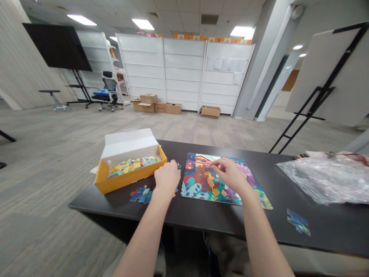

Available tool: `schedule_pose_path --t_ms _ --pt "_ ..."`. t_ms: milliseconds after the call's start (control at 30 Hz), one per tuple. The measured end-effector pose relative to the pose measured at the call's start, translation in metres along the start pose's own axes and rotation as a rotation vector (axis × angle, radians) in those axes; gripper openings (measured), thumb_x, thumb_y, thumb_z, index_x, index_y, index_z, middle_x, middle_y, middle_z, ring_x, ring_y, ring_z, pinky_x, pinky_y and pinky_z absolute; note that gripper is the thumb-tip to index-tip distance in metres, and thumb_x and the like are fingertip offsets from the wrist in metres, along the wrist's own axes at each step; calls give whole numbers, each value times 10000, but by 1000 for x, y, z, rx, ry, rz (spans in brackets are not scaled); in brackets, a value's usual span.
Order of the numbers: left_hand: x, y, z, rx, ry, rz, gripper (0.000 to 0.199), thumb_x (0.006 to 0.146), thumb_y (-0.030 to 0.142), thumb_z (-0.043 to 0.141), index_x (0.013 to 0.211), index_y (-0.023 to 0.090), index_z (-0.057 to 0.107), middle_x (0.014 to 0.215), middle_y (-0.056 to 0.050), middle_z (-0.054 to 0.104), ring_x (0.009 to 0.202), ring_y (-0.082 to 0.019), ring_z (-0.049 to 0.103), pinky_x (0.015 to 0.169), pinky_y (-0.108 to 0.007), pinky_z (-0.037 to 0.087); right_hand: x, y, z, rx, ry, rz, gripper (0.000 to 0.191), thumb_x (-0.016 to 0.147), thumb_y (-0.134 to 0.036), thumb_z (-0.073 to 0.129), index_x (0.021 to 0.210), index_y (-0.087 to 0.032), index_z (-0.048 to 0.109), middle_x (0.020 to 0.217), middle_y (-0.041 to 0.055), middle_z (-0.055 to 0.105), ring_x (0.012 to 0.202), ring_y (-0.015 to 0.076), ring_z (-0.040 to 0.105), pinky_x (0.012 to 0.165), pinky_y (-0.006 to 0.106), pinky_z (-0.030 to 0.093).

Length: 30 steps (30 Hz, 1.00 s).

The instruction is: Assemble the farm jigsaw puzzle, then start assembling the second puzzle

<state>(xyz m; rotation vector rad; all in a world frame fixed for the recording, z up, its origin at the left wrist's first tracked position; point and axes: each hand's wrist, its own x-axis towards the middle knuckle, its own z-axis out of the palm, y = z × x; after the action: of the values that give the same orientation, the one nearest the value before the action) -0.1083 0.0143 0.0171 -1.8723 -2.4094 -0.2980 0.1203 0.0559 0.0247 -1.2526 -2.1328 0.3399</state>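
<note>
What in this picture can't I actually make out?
All in the head view:
Left hand: its own back and knuckles hide the fingertips and anything in them.
Right hand: too small to tell whether it pinches a piece; it covers part of the puzzle picture.
Yellow box: its front wall hides its floor.
Clear plastic: cut off by the right edge; glare blurs what lies within.
Wall papers: any writing is too small.

Across the carpeted floor (196, 127) from you stand a black screen (57, 48), an office chair (108, 82) and cardboard boxes (147, 108) near white panels (184, 69), with a white board (315, 65) on your right.
</note>
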Motion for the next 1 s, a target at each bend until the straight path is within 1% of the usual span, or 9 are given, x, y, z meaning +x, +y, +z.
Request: schedule_pose_path --t_ms 100,200,433,600,733,800,900,1000 --pt "1 4 2 -6 4 -2 215 939 316 546 1030 141 632 960 -163 735 948 -350 732 766 -415 567 -2 3 -9 32 72 8 189 901 -268 573 850 -210 746 814 44 692 686 166 603 663 293 439" --pt "4 6 3 -10 -1 2 206 943 284 541 1064 138 622 1005 -158 732 964 -349 729 776 -421 568 -5 9 -17 79 122 22 195 887 -306 578 851 -207 742 804 42 693 660 159 584 644 293 437" --pt "7 4 0 -59 -55 1 317 923 278 589 1213 150 566 1103 -147 711 1011 -341 714 820 -426 561 -10 21 -28 180 163 86 267 867 -404 591 864 -190 750 760 51 695 629 162 565 614 300 442" --pt "4 6 -3 -49 -76 12 336 927 297 567 1242 181 552 1157 -143 688 1017 -335 712 812 -428 560 -12 23 -31 165 172 96 275 864 -412 595 875 -189 755 758 53 701 632 165 574 622 302 448" --pt "1 6 -6 10 -102 -4 252 943 303 533 1135 151 594 1073 -160 707 1002 -345 715 799 -418 558 -12 22 -28 139 167 74 250 872 -385 584 839 -199 747 783 52 711 637 164 578 628 301 452" --pt "0 5 -7 13 -105 -3 233 947 293 528 1116 148 598 1047 -157 714 1006 -344 714 809 -411 554 -11 22 -27 116 159 60 233 872 -368 583 833 -204 744 792 51 716 649 167 585 634 301 456" --pt "-1 4 -10 -18 -84 -3 283 932 305 566 1178 166 582 1094 -150 704 1013 -342 711 813 -407 549 -11 20 -26 80 135 48 219 878 -349 576 846 -213 744 809 50 728 668 173 601 650 306 462" --pt "-1 2 -13 -46 -8 -2 385 908 284 601 1279 207 538 1195 -138 674 995 -321 711 794 -391 545 -11 19 -26 75 115 45 217 880 -340 565 845 -218 741 825 49 738 693 179 617 664 310 470"
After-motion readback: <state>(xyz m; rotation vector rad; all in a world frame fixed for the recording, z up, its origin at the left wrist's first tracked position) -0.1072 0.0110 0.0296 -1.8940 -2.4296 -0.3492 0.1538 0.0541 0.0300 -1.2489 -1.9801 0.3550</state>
